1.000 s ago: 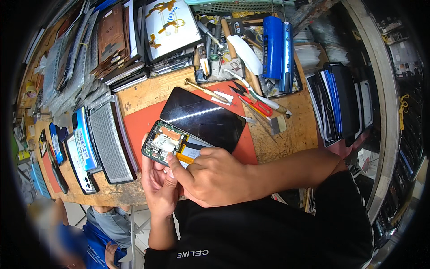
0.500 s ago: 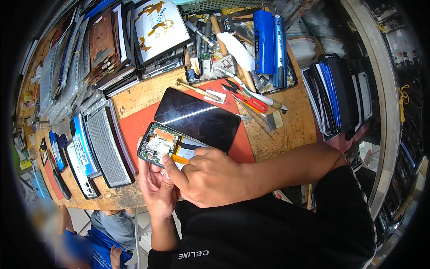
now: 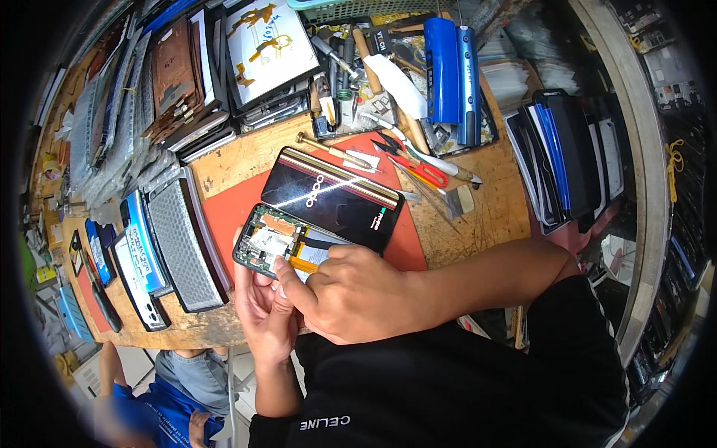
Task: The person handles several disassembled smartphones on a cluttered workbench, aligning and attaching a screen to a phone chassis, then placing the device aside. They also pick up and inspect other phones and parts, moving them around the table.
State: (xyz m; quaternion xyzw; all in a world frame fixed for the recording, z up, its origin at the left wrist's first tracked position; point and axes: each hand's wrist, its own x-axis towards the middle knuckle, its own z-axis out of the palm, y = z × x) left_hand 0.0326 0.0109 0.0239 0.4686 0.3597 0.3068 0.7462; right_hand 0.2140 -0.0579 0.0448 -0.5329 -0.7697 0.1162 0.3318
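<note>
An opened smartphone (image 3: 272, 235) with its circuit board bare is held over the table's near edge, tilted. My left hand (image 3: 265, 317) grips its lower left side from beneath. My right hand (image 3: 355, 295) lies across the lower right part with fingers curled; a fingertip or thumb presses beside an orange flex cable (image 3: 304, 264) at the board's edge. Part of the battery is hidden under this hand. Just beyond lies a phone screen (image 3: 328, 190), face up on the red mat (image 3: 239, 205), lit with a white logo and coloured stripes along its far edge.
Behind the screen are a brass screwdriver (image 3: 340, 151), red-handled scissors (image 3: 422, 170) and a crowded tool tray (image 3: 351, 108). Stacked screens and phone parts (image 3: 183, 243) stand to the left. A blue roll-like device (image 3: 452, 75) sits at the back. Another person (image 3: 164, 407) is at lower left.
The black screen has lit up, showing a white logo and coloured stripes. My hands keep nearly the same hold on the phone. The person at lower left has shifted slightly.
</note>
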